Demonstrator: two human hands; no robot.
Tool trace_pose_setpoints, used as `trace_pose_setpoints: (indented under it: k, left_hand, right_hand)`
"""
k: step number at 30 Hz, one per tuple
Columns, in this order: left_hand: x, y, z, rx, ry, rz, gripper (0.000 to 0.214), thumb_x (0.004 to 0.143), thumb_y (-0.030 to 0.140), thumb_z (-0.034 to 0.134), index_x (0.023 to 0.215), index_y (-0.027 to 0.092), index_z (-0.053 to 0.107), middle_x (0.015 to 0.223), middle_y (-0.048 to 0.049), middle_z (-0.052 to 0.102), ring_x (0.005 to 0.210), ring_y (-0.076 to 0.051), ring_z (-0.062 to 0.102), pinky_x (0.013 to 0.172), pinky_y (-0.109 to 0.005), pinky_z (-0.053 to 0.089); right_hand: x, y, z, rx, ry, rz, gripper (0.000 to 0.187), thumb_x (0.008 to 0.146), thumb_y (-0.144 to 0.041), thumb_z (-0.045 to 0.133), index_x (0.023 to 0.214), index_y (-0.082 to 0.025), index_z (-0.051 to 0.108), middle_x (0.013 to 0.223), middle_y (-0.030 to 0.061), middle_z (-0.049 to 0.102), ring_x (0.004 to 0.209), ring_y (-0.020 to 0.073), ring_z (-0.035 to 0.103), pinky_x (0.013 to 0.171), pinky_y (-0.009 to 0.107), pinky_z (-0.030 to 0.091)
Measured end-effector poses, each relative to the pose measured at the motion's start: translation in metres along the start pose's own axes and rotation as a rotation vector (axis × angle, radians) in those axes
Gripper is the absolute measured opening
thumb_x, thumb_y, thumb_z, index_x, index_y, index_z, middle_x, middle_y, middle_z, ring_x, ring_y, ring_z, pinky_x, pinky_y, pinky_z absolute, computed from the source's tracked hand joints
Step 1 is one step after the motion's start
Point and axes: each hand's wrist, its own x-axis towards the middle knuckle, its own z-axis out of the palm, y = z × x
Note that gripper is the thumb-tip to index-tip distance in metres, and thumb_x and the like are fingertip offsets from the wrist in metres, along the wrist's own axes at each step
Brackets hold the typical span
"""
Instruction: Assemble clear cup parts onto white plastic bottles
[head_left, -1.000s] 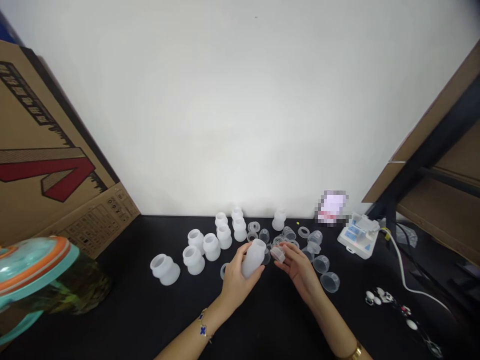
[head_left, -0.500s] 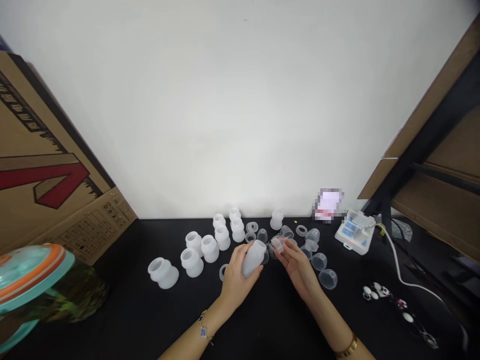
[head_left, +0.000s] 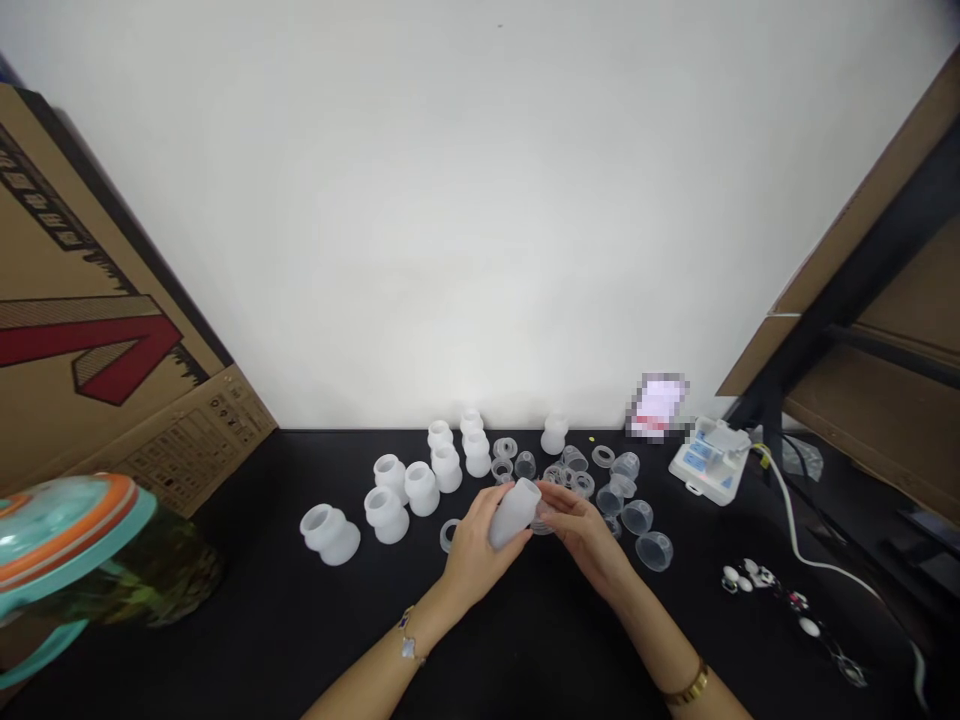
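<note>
A small frosted white bottle (head_left: pixel 514 512) is gripped in my left hand (head_left: pixel 476 545), tilted with its open mouth up and to the right. Close beside it, the fingers of my right hand (head_left: pixel 589 540) are closed on a small clear plastic part (head_left: pixel 543 517), partly hidden by them. Clear rings (head_left: pixel 582 485) and dome caps (head_left: pixel 654 550) lie loose behind and to the right of my hands. To the left stand several more white bottles (head_left: pixel 387 515); one bottle (head_left: pixel 336 535) leans at the near end of the group. Another bottle (head_left: pixel 555 434) stands by the wall.
On the left are a large cardboard box (head_left: pixel 90 300) and a jug with a teal and orange lid (head_left: pixel 75 560). A power strip (head_left: pixel 709 460) with a white cable, a blurred-out phone (head_left: pixel 658 407) and a beaded chain (head_left: pixel 796 602) lie on the right. A white wall bounds the back.
My right hand has moved slightly left and down with the clear part, closer to the bottle. My left hand still holds the bottle, and the view has shifted a little.
</note>
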Motion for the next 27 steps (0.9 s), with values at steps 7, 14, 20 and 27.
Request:
trace_pose_setpoints:
  k: [7, 14, 20, 27]
  left_hand:
    - [0.001, 0.000, -0.002, -0.004, -0.028, 0.016, 0.054, 0.084, 0.024, 0.071, 0.134, 0.027, 0.051, 0.129, -0.0065, 0.060, 0.118, -0.024, 0.059, 0.100, -0.038, 0.050]
    - [-0.001, 0.005, -0.004, -0.025, 0.000, 0.072, 0.052, 0.084, 0.027, 0.071, 0.133, 0.025, 0.052, 0.127, -0.0088, 0.061, 0.117, -0.026, 0.059, 0.099, -0.040, 0.051]
    - [0.000, 0.006, -0.007, -0.010, 0.034, 0.067, 0.050, 0.086, 0.028, 0.069, 0.132, 0.023, 0.052, 0.128, -0.0105, 0.061, 0.118, -0.027, 0.059, 0.098, -0.042, 0.052]
    - [-0.002, -0.002, -0.011, 0.093, 0.096, 0.148, 0.051, 0.087, 0.028, 0.067, 0.135, 0.022, 0.050, 0.128, -0.0112, 0.063, 0.118, -0.027, 0.061, 0.097, -0.040, 0.054]
  right_hand:
    - [-0.004, -0.004, 0.010, -0.116, -0.133, 0.017, 0.039, 0.069, -0.022, 0.080, 0.107, -0.020, 0.077, 0.106, 0.0062, 0.076, 0.104, 0.0281, 0.064, 0.095, 0.039, 0.043]
    - [-0.006, 0.005, 0.012, -0.245, -0.117, 0.010, 0.005, 0.073, -0.023, 0.075, 0.075, -0.019, 0.078, 0.077, 0.0013, 0.073, 0.076, 0.0194, 0.062, 0.077, 0.031, 0.045]
    - [-0.003, 0.003, 0.008, -0.088, 0.062, -0.044, 0.016, 0.061, -0.022, 0.084, 0.072, -0.020, 0.073, 0.102, 0.0050, 0.074, 0.094, 0.0242, 0.064, 0.076, 0.031, 0.046]
    - [-0.004, 0.000, 0.011, 0.119, 0.162, 0.031, 0.020, 0.059, -0.013, 0.072, 0.079, -0.019, 0.074, 0.117, 0.0076, 0.072, 0.112, 0.0269, 0.061, 0.084, 0.030, 0.048]
